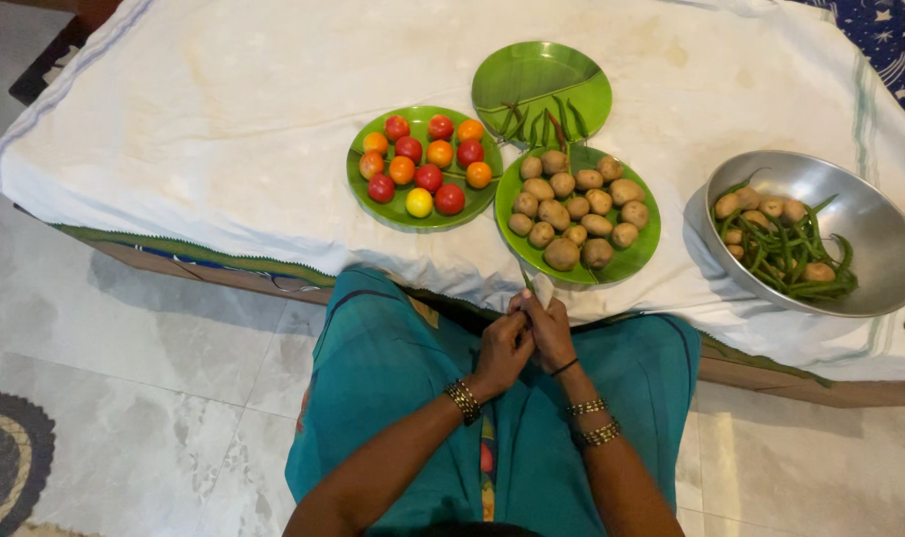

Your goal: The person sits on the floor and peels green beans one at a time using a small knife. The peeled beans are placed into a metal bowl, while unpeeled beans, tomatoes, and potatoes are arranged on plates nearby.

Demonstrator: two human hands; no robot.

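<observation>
My left hand (502, 348) and my right hand (550, 326) are pressed together over my lap at the near edge of the cloth-covered table (224, 129). Between their fingertips they pinch a thin green chilli (527, 278) that sticks up toward the table. Just beyond the hands sits a green plate of small potatoes (576, 211). Left of it is a green plate of red, orange and yellow tomatoes (422, 164). Behind both lies a green plate (540, 85) holding several green chillies (547, 124).
A steel bowl (850, 214) at the right holds mixed green chillies and small potatoes. The white cloth hangs over the table's front edge. Pale tiled floor (154, 348) lies to the left, with a dark round rug (10, 457) at the lower left corner.
</observation>
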